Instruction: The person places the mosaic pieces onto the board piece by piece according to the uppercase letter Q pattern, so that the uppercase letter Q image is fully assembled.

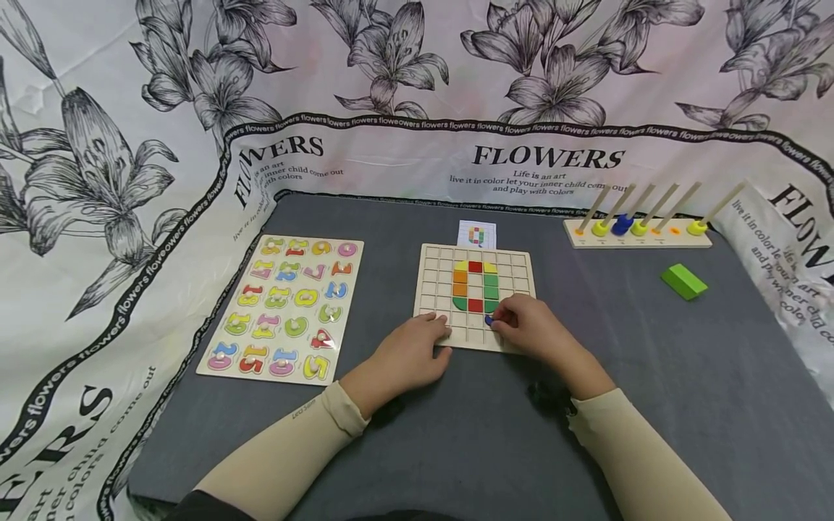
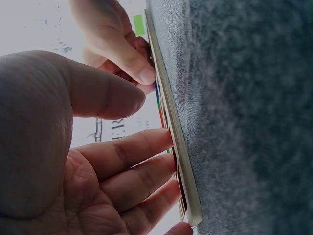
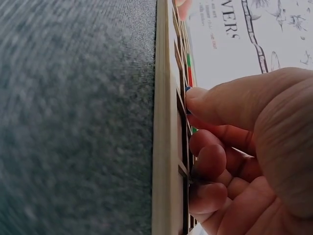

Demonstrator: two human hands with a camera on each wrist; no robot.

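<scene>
From the head camera, we are resting our left hand [image 1: 417, 347] on the near left edge of the wooden grid board [image 1: 433, 271], its fingers lying fairly straight on the frame and gripping nothing. Our right hand [image 1: 531, 329] is sitting at the near right of the board, its grip pinching a small blue tile [image 1: 489, 319] just below the coloured tile ring [image 1: 476, 286] in the middle cells. The board is lying mid-tabletop, with bare grey tabletop [image 1: 651, 405] stretching wide on the near and right sides. A number puzzle board [image 1: 283, 307] is lying well apart to the left, a pattern card [image 1: 477, 234] is touching the far edge of the grid board, and a peg rack [image 1: 635, 230] and green block [image 1: 684, 281] are sitting far right.

From the left wrist, we are seeing our left hand [image 2: 73, 161] with fingertips touching the board's edge [image 2: 181, 156], the thumb free, and the right hand beyond it.

From the right wrist, our right hand [image 3: 244, 147] is pressing thumb and curled fingers against the board's cells [image 3: 168, 147]; only a sliver of the blue tile [image 3: 188, 88] is showing at the thumb tip.
</scene>
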